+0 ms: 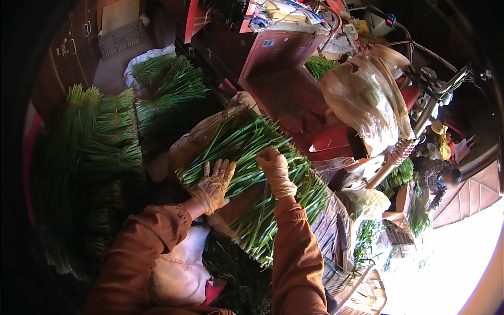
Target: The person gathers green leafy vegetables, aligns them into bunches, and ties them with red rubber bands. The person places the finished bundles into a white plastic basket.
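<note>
My left hand [214,185], in a thin translucent glove, lies palm down with its fingers spread on a layer of long green leafy stalks [244,138]. To its right, my right hand [272,165], gloved alike, is curled closed over the same greens; whether a stalk is inside the fingers cannot be told. Nearer to me, more loose stalks [260,232] lie across the work surface, between my forearms and partly under the right one. A dark, long blade-like tool [341,232] rests at the surface's right side.
Bundles of greens with red ties [118,130] are stacked at left, and others lie on a white sack [132,65]. A red metal cabinet [275,51] stands ahead. Handlebars [437,90] and a plastic-draped load [362,98] are at right. Beyond them a person [435,179] handles greens.
</note>
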Available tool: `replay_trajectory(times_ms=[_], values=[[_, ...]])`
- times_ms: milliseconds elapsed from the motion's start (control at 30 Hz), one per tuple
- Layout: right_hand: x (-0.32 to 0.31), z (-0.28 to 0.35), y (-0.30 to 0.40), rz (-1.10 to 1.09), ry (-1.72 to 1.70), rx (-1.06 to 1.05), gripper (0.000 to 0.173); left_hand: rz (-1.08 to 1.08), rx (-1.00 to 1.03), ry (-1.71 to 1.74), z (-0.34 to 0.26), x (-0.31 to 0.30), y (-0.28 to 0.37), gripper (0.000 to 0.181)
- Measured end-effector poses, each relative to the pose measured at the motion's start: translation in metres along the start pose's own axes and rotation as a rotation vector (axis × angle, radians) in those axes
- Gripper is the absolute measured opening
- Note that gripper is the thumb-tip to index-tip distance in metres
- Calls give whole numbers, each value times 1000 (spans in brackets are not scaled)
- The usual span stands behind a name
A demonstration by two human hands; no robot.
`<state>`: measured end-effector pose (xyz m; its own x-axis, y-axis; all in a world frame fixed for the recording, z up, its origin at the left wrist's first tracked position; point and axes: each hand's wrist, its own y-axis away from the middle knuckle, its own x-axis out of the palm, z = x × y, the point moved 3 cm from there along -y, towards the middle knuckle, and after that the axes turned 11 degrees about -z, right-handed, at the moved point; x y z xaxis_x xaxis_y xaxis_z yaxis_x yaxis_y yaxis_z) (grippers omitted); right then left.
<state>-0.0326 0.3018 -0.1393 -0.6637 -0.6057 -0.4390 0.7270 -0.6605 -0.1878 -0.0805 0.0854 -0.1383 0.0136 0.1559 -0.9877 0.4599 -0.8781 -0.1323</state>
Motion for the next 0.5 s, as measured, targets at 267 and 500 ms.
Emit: replay_trajectory(times_ms=[267, 500], values=[[-112, 112, 16, -205, -705, 34, 14, 21, -25, -42, -3, 1, 1, 116], [-63, 136, 265, 1189, 503, -146, 48, -2, -51, 48, -5, -1, 1, 124]])
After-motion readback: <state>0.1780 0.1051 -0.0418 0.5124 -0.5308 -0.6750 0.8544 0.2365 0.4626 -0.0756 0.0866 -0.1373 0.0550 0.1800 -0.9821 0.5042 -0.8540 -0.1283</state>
